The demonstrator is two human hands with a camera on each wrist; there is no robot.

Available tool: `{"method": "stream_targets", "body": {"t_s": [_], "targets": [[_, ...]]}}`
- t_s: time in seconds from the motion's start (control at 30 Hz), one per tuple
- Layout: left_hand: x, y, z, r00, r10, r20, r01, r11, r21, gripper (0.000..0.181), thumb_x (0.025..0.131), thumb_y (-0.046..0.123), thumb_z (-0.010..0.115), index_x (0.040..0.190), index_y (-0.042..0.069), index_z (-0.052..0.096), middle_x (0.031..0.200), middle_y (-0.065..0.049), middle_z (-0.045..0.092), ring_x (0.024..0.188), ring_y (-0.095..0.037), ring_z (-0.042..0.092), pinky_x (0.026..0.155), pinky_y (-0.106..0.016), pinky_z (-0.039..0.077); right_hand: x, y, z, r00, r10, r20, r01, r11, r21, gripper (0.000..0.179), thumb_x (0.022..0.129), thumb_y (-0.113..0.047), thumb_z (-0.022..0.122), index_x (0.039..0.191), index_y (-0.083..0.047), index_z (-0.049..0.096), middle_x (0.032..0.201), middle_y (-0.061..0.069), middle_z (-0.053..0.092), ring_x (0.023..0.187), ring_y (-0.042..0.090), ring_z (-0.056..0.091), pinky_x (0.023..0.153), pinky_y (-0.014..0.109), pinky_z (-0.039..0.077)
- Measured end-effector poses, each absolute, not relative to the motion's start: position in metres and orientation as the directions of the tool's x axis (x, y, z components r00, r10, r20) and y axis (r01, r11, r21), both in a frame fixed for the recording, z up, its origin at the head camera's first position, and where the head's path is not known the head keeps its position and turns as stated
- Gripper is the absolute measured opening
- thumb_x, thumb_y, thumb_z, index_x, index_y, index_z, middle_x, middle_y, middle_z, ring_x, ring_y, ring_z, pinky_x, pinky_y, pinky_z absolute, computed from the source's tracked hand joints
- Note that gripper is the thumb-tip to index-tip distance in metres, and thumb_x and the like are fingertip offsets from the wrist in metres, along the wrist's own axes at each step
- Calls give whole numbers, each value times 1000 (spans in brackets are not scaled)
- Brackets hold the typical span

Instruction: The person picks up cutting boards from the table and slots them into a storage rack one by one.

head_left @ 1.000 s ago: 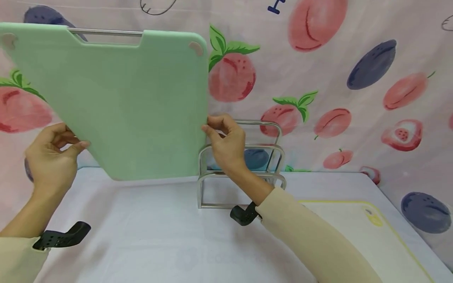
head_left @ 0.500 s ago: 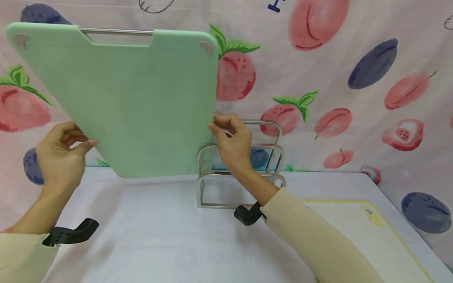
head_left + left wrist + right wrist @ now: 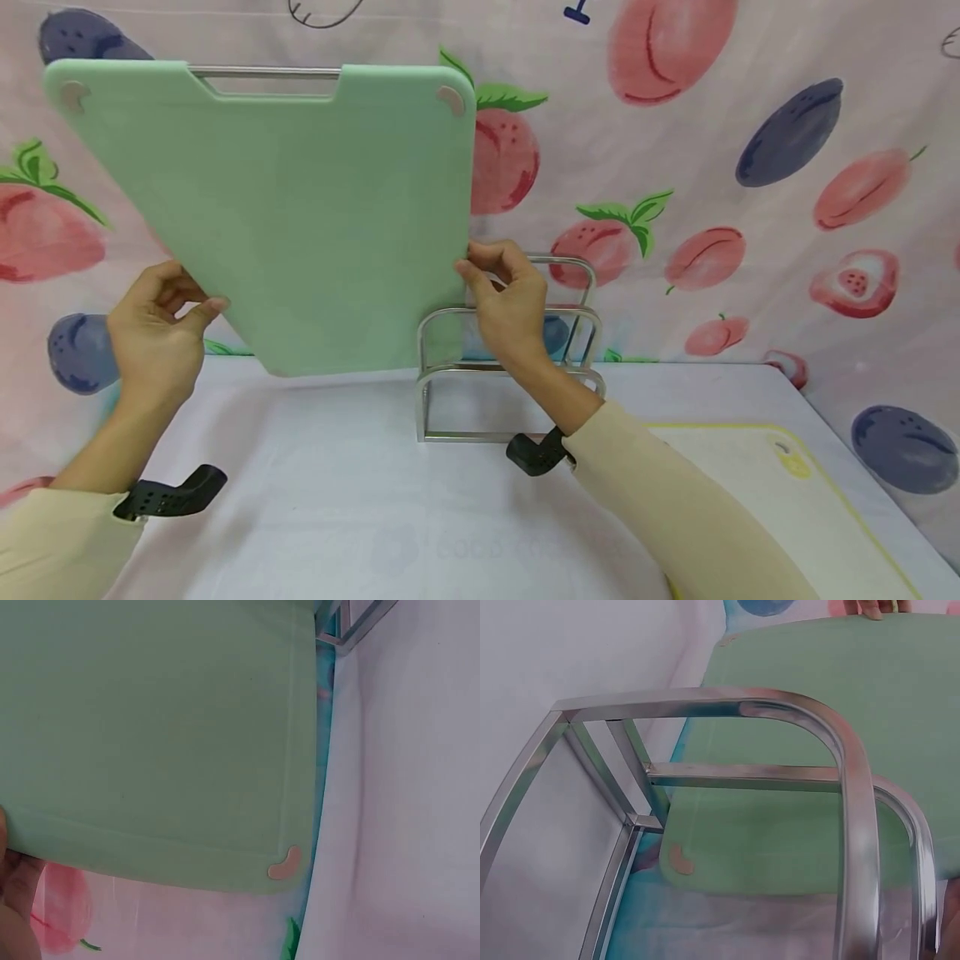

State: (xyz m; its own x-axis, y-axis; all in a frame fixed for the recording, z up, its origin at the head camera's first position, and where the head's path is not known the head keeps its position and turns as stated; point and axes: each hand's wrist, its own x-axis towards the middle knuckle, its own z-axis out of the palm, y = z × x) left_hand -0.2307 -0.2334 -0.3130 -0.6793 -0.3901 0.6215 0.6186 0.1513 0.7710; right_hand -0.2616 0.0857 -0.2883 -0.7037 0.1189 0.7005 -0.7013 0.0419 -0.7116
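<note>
Only the head view shows the green board's (image 3: 300,225) handle (image 3: 266,72).

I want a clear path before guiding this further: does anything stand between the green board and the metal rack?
Nothing visible does. The green board reaches behind the middle hoop of the metal rack. The right hand, pinching the board's edge nearby, might obstruct lowering it.
</note>
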Motion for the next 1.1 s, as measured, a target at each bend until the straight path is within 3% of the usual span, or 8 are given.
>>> {"method": "stream_targets", "body": {"t_s": [0.07, 0.37, 0.77, 1.1], "targets": [[-231, -231, -314, -686, -392, 614, 636, 87, 766, 46, 72, -32, 59, 109, -5, 66, 82, -4, 64, 72, -13, 58, 71, -14, 50, -261, 88, -288, -701, 120, 703, -704, 46, -709, 19, 82, -5, 73, 98, 3, 67, 95, 14, 67, 90, 19, 65, 77, 35, 54], [-229, -228, -320, -684, -415, 600, 650, 27, 759, 44, 74, -29, 60, 111, -5, 66, 82, -5, 64, 73, -13, 59, 71, -15, 50, -260, 88, -288, -706, 106, 700, -701, 39, -712, 18, 83, -3, 72, 99, 4, 66, 95, 12, 67, 89, 18, 65, 76, 35, 55], [-233, -219, -322, -667, -364, 650, 695, 12, 719, 43, 75, -29, 60, 113, -9, 64, 83, -5, 63, 75, -15, 58, 72, -16, 49, -261, 99, -287, -714, 136, 687, -670, 150, -727, 19, 84, -10, 72, 101, -3, 68, 98, 5, 68, 92, 12, 65, 76, 32, 54], [-230, -207, -322, -690, -355, 631, 665, 35, 746, 47, 77, -26, 60, 118, -4, 63, 85, -4, 62, 77, -15, 56, 72, -15, 50, -262, 109, -288, -708, 138, 693, -679, 139, -721, 18, 86, -9, 71, 101, -1, 67, 98, 6, 68, 93, 14, 65, 75, 32, 54]]}}
